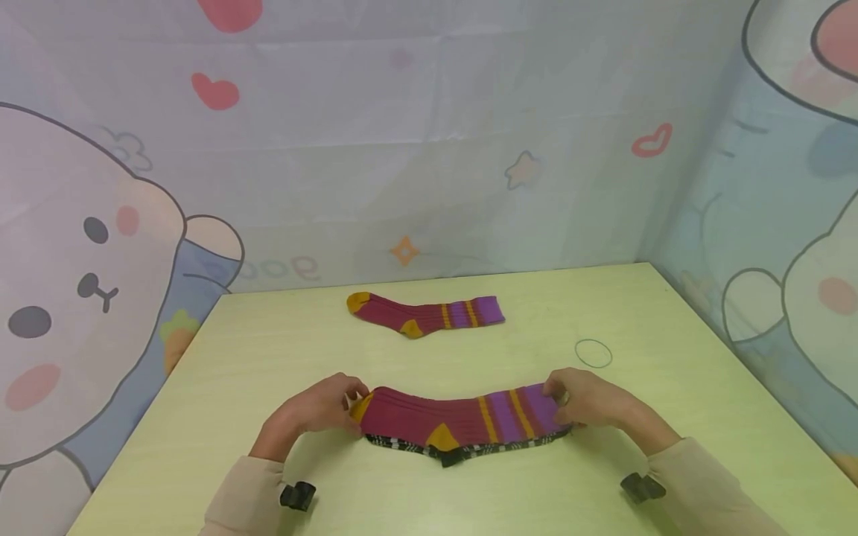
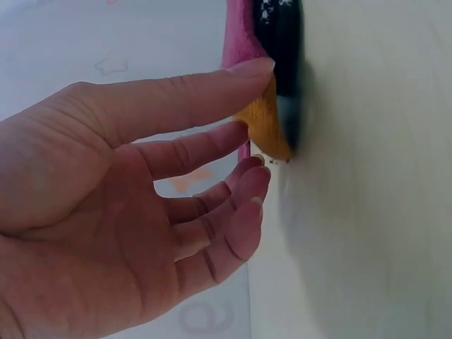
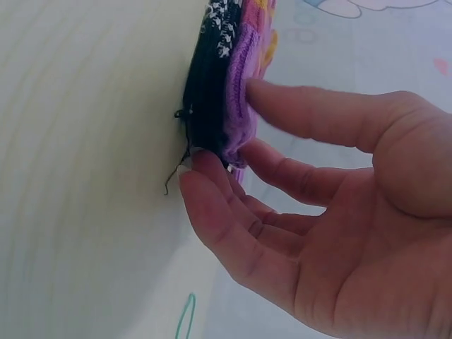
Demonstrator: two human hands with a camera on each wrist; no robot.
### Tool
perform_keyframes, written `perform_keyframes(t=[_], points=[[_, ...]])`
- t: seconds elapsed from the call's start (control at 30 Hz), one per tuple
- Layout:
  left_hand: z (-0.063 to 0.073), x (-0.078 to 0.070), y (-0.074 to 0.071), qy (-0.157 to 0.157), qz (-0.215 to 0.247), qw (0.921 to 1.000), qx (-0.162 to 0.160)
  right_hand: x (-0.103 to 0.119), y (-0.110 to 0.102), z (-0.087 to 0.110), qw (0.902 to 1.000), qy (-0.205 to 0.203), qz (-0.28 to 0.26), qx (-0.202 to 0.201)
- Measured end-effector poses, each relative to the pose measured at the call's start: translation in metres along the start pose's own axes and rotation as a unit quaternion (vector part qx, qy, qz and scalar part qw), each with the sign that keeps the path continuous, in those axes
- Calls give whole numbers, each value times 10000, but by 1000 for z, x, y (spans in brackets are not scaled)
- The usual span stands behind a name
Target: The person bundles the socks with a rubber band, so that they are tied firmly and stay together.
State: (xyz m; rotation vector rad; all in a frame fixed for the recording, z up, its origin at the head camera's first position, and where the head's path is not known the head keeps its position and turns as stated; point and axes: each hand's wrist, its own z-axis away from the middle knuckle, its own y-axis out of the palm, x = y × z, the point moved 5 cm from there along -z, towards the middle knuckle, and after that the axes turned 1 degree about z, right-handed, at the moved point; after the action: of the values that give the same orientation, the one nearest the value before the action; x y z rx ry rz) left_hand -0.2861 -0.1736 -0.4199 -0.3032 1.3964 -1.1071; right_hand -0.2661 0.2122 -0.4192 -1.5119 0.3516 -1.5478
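A maroon sock (image 1: 429, 418) with a mustard toe and heel and a purple striped cuff lies on top of a black-and-white patterned sock (image 1: 450, 455), whose lower edge and heel stick out. At the toe end, my left hand (image 1: 328, 406) pinches the mustard toe (image 2: 263, 127) between thumb and forefinger. My right hand (image 1: 590, 398) holds the purple cuff (image 3: 244, 92) at the other end, thumb on its face. Other right fingertips (image 3: 192, 173) sit near the black sock's end, where a loose thread hangs. Most of the black sock is hidden in the head view.
A second maroon sock (image 1: 422, 316) lies flat farther back on the pale table (image 1: 281, 335), toe to the left. Right of it is a thin green loop (image 1: 593, 353). A printed cloth (image 1: 436, 149) hangs behind the table.
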Motion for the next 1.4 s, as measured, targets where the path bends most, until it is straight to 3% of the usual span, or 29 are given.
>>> perform_keyframes(t=[0.2, 0.3, 0.5, 0.87, 1.0, 1.07, 1.1, 1.13, 1.2, 1.3, 1.37, 1.4], points=[[4, -2, -10, 70, 486, 9988, 86, 2, -8, -2, 9996, -107, 235, -126], [1, -2, -16, 85, 668, 9977, -41, 5, -11, -6, 9988, -235, 262, -332], [-13, -4, -28, 97, 704, 9955, -625, 18, -14, -20, 9957, -486, 181, -763], [-45, 4, -45, 98, 712, 9847, -1587, 35, -26, -57, 9926, -706, 88, -985], [-56, 10, -48, 135, 795, 9763, -2007, 39, -27, -73, 9812, -1092, -289, -1565], [-59, 14, -50, 142, 947, 9691, -2272, 40, -29, -80, 9634, -1381, -827, -2143], [-60, 15, -51, 152, 1043, 9647, -2415, 40, -30, -82, 9483, -1535, -1115, -2543], [-61, 16, -52, 162, 1138, 9601, -2551, 41, -33, -83, 9278, -1742, -1354, -3007], [-61, 17, -54, 215, 1246, 9521, -2783, 44, -40, -81, 8757, -2256, -1519, -3989], [-61, 18, -56, 293, 1268, 9431, -3060, 50, -51, -77, 7989, -2879, -783, -5222], [-60, 18, -58, 332, 1233, 9404, -3150, 54, -57, -76, 7646, -3139, 14, -5629], [-60, 18, -58, 343, 1226, 9397, -3174, 55, -58, -76, 7551, -3216, 345, -5703]])
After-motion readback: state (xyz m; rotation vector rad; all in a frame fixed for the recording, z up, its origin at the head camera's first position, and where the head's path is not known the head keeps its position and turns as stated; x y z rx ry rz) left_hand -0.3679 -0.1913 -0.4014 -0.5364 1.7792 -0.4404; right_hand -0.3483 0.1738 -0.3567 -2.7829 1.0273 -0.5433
